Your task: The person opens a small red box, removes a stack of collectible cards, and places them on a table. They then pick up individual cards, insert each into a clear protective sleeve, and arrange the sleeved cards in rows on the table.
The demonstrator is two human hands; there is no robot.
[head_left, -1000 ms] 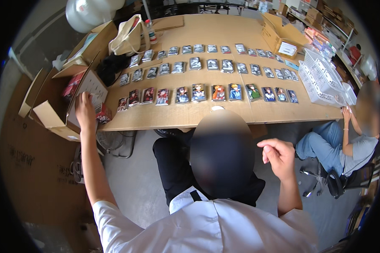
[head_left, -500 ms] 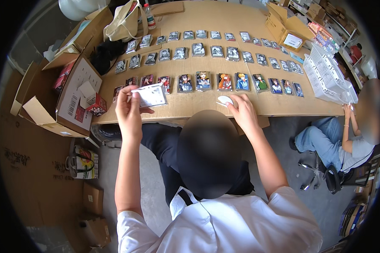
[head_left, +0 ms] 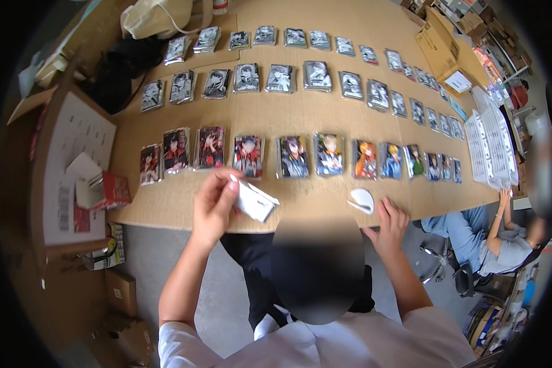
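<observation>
Head view: looks down on a tan surface [head_left: 316,195] with rows of card packs between the person's hands and the far side.
Left hand [head_left: 213,207]: fingers closed in a pinch on a packet [head_left: 257,201], thumb over its left end, the other fingers curled beneath.
Packet's place: juts right from the thumb, above the near edge of the surface, just nearer than the red card packs.
Right hand [head_left: 391,228]: fingers loosely bent and spread, nothing in hold, at the near edge of the surface; whether the fingertips press on it I cannot tell.
White tool [head_left: 364,200]: lies just left of the right hand's fingers, apart from them, well to the right of the packet.
Large carton [head_left: 80,165]: at the left; its contents cannot be made out.
Small red box [head_left: 114,190]: just right of the carton's printed side, pale flaps raised; its inside is hidden.
White baskets [head_left: 490,147]: at the far right, contents unclear.
Brown carton [head_left: 438,43]: beyond the baskets, top flaps open.
Packet's look: flat, mostly white, oblong, tilted, with a dark mark near its right end and a slight shine.
Card packs: near row [head_left: 293,157] coloured, with red on the left; middle row [head_left: 279,78] and far row [head_left: 265,35] mostly grey.
</observation>
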